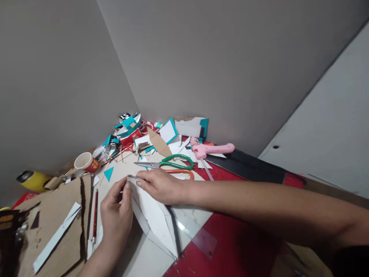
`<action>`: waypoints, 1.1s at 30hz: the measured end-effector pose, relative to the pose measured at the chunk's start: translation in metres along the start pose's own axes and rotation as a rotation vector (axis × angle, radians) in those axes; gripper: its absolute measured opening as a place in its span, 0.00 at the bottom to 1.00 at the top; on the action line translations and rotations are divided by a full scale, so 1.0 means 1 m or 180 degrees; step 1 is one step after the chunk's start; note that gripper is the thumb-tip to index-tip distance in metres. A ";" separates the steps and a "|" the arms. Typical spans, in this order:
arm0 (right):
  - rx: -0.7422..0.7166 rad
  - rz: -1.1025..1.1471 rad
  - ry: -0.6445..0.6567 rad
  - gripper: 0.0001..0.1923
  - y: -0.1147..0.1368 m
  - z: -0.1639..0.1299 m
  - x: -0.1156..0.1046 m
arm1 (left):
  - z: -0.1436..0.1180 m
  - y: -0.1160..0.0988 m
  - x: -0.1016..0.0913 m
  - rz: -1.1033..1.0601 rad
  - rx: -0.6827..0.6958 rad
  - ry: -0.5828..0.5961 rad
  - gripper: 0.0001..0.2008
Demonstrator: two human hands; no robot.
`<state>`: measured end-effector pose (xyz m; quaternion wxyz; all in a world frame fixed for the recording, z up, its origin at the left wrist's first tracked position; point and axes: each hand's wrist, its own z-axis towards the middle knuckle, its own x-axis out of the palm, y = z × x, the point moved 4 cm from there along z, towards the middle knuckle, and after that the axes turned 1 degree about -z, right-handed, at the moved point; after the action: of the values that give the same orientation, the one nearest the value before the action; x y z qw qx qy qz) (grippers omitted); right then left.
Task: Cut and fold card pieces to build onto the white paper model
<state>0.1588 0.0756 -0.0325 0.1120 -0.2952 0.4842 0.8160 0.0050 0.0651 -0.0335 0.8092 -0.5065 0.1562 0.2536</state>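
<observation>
White card point(155, 217), far end at both grips point(117, 204) point(161, 186)

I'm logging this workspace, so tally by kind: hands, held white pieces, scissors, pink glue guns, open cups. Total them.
Hands: 2 (left hand, right hand)
Held white piece: 1
Scissors: 1
Pink glue gun: 1
Open cup: 1
Total: 6

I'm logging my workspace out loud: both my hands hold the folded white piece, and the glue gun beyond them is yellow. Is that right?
Not quite: the glue gun is pink, not yellow, as the head view shows. The rest stands: your left hand and right hand both hold the folded white piece, and the glue gun lies beyond them.
</observation>
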 end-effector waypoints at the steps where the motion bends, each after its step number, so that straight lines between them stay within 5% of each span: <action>1: 0.0007 -0.0094 0.0006 0.09 -0.001 0.000 0.001 | 0.000 0.000 0.000 0.0076 0.0028 0.0002 0.16; 11: -0.0092 -0.0574 0.0044 0.08 0.001 -0.007 0.003 | -0.007 -0.015 -0.002 0.0817 0.0663 -0.0242 0.10; 17: -0.0030 -0.0423 0.0058 0.12 0.001 -0.006 0.000 | -0.009 -0.021 0.002 0.0984 0.1657 -0.0531 0.07; 33: -0.0036 -0.0974 0.0204 0.12 0.006 -0.007 0.004 | -0.009 -0.012 0.004 0.0843 0.1365 -0.0264 0.08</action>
<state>0.1554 0.0666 -0.0334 0.2180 -0.3921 0.4323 0.7823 0.0151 0.0536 -0.0311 0.8635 -0.2876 0.2381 0.3390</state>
